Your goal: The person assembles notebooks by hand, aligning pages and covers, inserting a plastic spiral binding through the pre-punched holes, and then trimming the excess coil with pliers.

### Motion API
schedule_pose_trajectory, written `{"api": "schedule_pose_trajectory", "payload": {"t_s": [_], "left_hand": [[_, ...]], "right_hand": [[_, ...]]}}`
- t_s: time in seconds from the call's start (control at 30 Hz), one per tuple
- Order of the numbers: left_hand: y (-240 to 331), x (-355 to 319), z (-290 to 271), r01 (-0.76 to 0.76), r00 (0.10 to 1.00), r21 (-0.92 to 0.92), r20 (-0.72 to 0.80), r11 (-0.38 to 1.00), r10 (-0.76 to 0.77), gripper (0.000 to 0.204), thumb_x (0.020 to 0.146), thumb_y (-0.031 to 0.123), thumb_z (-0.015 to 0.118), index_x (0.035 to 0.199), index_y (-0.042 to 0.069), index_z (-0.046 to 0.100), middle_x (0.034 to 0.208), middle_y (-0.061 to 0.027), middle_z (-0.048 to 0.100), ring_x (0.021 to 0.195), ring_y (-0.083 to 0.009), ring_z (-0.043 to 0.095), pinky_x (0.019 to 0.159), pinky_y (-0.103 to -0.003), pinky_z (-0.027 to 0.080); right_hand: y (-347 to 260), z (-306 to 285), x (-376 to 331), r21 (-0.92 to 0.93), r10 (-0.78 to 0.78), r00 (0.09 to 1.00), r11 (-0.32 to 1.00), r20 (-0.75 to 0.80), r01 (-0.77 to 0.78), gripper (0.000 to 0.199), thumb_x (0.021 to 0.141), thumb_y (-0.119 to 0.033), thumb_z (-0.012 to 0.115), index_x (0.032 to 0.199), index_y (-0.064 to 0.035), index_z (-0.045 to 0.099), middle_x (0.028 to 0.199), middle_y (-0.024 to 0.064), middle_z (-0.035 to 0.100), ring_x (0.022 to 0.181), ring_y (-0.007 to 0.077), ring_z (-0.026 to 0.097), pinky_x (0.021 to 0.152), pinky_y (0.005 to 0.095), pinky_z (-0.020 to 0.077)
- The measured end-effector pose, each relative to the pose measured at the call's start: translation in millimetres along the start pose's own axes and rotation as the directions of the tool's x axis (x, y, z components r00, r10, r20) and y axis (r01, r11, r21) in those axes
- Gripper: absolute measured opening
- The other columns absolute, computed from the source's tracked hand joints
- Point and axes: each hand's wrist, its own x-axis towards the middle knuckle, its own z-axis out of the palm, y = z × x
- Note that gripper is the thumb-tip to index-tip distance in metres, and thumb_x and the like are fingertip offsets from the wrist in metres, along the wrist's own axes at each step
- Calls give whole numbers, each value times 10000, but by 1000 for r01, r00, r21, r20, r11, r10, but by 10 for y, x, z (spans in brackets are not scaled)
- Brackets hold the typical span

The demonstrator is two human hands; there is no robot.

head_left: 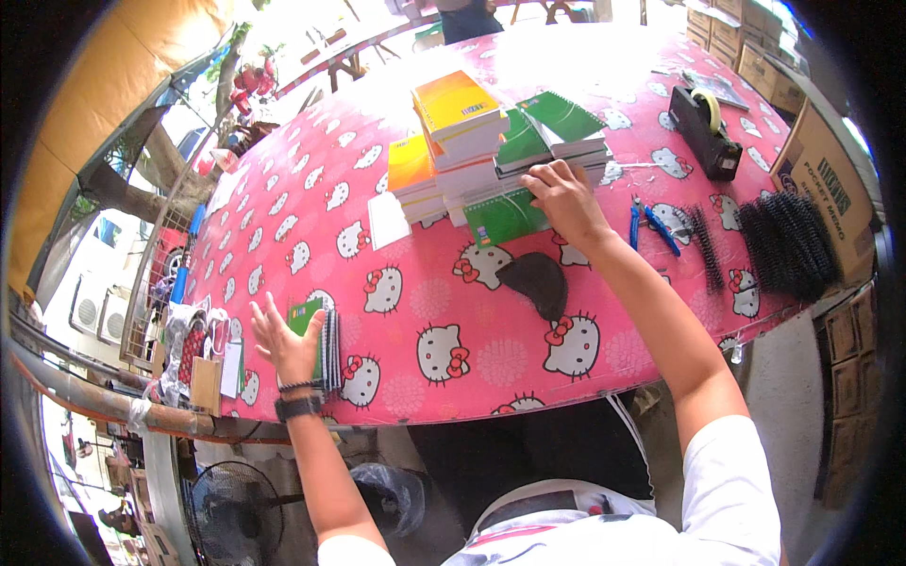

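Note:
My right hand (563,196) reaches forward and rests palm-down on a stack of green spiral notebooks (514,212) in the middle of the pink cartoon-cat tablecloth (425,311). Beside that stack stand piles of orange-covered notebooks (457,108) and a smaller orange pile (412,170). My left hand (279,340) is open with fingers spread, hovering over a small stack of green spiral notebooks (321,338) near the table's front left edge. A dark bracelet and watch sit on that wrist.
A black tape dispenser (706,127) stands at the back right. Black binding coils (788,241) and blue pliers (651,224) lie right. A dark cap-like thing (536,281) lies near centre. Cardboard boxes (826,174) line the right side; a fan (231,505) stands below left.

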Motion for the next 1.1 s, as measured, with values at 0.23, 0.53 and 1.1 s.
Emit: {"api": "schedule_pose_trajectory", "payload": {"t_s": [0.23, 0.53, 1.1], "left_hand": [[968, -643, -322, -539, 830, -295, -346, 789, 438, 743, 722, 237, 763, 1351, 115, 388, 1433, -119, 307, 1339, -297, 244, 1096, -458, 207], [1366, -1389, 118, 167, 881, -953, 260, 253, 396, 561, 793, -1, 667, 1287, 47, 404, 1060, -99, 589, 945, -144, 573, 770, -244, 489], [1791, -1602, 34, -664, 731, -527, -307, 531, 610, 326, 756, -7, 625, 1038, 144, 686, 959, -10, 659, 836, -171, 599, 785, -316, 401]], "right_hand": [[-72, -214, 103, 176, 46, 999, 983, -6, -44, 144, 704, -81, 674, 832, -99, 611, 870, 37, 611, 902, 243, 558, 813, 371, 445], [-1156, -888, -688, 779, 262, 886, 424, 383, -463, 141, 779, -49, 679, 902, -64, 611, 808, 50, 596, 728, 153, 568, 648, 281, 466], [317, -1116, -843, 408, 617, 787, 715, 14, -568, 107, 825, -100, 626, 883, -27, 679, 834, 124, 678, 731, 195, 655, 664, 287, 507]]}}
